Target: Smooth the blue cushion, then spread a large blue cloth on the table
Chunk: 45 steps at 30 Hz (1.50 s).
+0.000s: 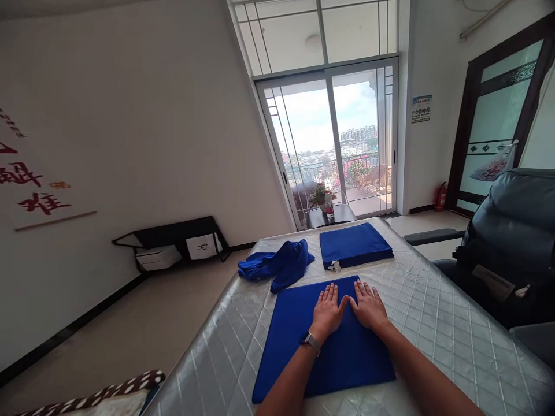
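Observation:
A folded blue cloth [286,341] lies flat on the quilted silver-white mattress [437,312] in front of me. My left hand [328,314], with a watch on its wrist, rests palm down on the cloth, fingers stretched out. Beside it my right hand [367,306] also lies flat near the cloth's far right edge. The two thumbs come close together at the middle. Just beyond is a neat stack of folded blue cloths [355,244] with a white tag at its near edge. To its left sits a crumpled blue cloth [281,263].
A black armchair [515,231] stands close on the right of the mattress. Past the far edge is a small table [318,219] with a bottle [329,204] and a plant. A black rack [173,237] with white boxes leans along the left wall. Sliding glass doors [329,144] are behind.

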Motion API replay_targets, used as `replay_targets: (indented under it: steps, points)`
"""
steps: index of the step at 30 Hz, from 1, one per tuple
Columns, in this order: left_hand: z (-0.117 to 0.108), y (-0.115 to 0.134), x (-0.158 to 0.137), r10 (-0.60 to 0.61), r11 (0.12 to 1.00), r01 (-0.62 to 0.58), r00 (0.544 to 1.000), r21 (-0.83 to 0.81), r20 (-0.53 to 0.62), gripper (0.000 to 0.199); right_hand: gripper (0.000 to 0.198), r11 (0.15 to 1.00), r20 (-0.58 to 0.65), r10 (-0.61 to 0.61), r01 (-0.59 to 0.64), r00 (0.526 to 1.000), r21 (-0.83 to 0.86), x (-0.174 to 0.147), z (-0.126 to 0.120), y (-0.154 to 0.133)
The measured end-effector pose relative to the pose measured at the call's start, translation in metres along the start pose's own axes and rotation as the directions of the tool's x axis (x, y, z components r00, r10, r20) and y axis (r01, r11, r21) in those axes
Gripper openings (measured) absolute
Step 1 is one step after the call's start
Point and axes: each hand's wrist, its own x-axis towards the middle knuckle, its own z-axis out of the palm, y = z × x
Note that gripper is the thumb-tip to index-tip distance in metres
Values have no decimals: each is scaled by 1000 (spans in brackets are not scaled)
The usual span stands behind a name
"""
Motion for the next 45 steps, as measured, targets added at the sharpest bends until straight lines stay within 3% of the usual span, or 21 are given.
replay_targets:
  steps: [8, 12, 19, 36, 45]
  points:
    - [-24, -117, -51, -211, 967, 211, 977, 142, -12, 67, 70, 1000, -5, 2, -2, 1000, 3, -1, 0, -1]
    - [-26, -145, -67, -316, 939, 318, 948, 132, -37, 79, 69, 1000, -6, 3, -3, 1000, -16, 0, 2, -1]
    - [-21, -149, -67, -314, 941, 320, 947, 107, -74, 85, 70, 998, 13, 0, 0, 1000, -57, 1, 0, -3]
    - [-33, -141, -72, -345, 929, 355, 933, 107, -98, 84, 69, 992, -4, 6, -6, 1000, -122, -2, -1, -9]
    - [-32, -142, -73, -335, 934, 345, 936, 92, -108, 84, 67, 990, 3, -17, 17, 1000, -138, -25, 1, -7]
